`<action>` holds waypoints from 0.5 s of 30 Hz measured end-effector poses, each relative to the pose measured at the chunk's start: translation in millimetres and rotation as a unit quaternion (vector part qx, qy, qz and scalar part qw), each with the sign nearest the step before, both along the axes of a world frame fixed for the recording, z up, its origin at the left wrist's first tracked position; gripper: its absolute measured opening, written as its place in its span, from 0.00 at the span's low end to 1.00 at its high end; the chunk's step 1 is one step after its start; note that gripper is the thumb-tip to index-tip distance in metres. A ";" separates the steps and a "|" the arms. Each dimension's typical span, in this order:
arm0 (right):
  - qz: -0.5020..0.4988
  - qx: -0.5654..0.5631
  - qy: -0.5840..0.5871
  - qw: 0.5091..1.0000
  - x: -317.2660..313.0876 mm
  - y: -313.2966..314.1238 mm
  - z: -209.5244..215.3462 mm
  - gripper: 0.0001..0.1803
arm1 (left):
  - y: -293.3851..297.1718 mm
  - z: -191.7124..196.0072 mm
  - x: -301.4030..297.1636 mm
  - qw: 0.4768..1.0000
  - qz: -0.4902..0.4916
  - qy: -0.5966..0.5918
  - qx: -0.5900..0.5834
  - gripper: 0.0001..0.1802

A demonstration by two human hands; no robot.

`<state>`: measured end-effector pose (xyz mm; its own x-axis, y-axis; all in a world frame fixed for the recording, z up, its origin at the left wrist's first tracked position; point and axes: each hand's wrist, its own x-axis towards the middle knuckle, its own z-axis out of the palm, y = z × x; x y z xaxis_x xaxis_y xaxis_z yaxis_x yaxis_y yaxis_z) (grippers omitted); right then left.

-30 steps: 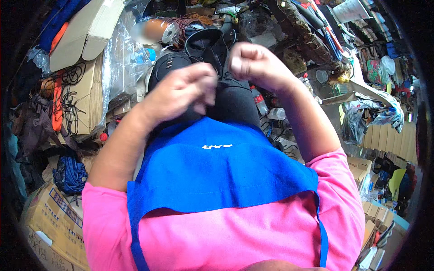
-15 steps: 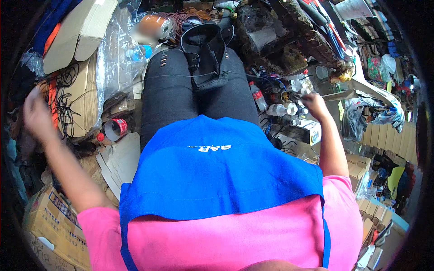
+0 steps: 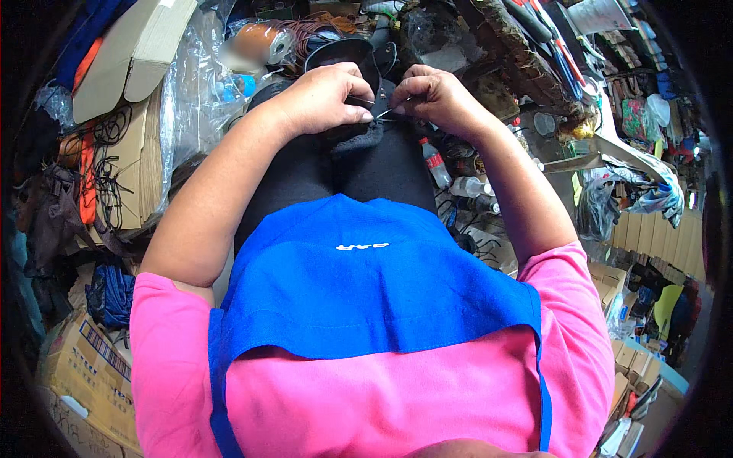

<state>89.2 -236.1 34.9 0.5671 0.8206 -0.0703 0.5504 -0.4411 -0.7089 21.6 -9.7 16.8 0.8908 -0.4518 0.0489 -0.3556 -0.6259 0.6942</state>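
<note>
1. Nearest the camera, a pink shirt fills the lower frame, with a blue apron lying over it and down onto the lap; black trousers cover the knees beyond.
2. Both bare forearms reach forward over the lap; the hands meet above the knees, close together.
3. The left hand is curled nearly closed, its fingertips pinching the upper edge of a black fabric piece that rests on the knees; a dark strap loop rises behind that hand.
4. The right hand is likewise curled, thumb and forefinger pressed on a thin needle-like thing at the fabric's edge; it is too small to tell more.
5. To the right of the knees, small plastic bottles lie among clutter on the floor.
6. To the left, flattened cardboard boxes and clear plastic bags stand stacked; black cords hang over the cardboard.
</note>
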 end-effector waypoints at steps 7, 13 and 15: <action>0.009 0.031 0.039 0.999 -13.5 -0.9 -16.0 0.09 | 2.3 -16.6 3.7 0.992 -0.028 0.084 -0.090 0.14; -0.057 0.072 -0.047 0.995 -38.9 -10.4 -29.6 0.09 | 6.8 -14.5 3.1 0.985 -0.084 0.134 -0.075 0.14; -0.054 0.071 -0.063 0.994 -42.9 -11.8 -29.3 0.10 | 6.3 -13.5 1.6 0.985 -0.083 0.136 -0.061 0.14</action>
<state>46.2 -247.9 5.6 0.6490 0.7514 0.1193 0.5935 -0.4019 -0.6973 23.2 -3.4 3.3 0.7923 -0.5983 -0.1195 -0.2362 -0.4813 0.8442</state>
